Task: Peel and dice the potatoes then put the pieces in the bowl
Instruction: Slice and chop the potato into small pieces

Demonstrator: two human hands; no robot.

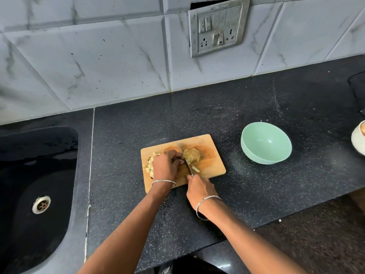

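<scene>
Head view: the peeled potato [192, 155] lies on the board [214, 169] on the table [246, 194], already cut into slices that hold together. Loose pieces [149, 164] are heaped at the board's left end, and a few sticks [195, 168] lie beside the blade. The bowl [265, 143] stands right of the board, apart from it, with nothing in it.

The potato is probably firm but wet and slippery, and its slices are likely to fan apart or slide. It is best held from above, near the cut, with the fingertips tucked back. The pieces look light and are likely to stick to the blade.

The left hand [165, 165] has a curled grip. Its fingertips press on the potato's left end, right against the knife [187, 164]. The right hand [198, 187] has a closed grip round the knife's handle, with the blade lying across the potato.
</scene>
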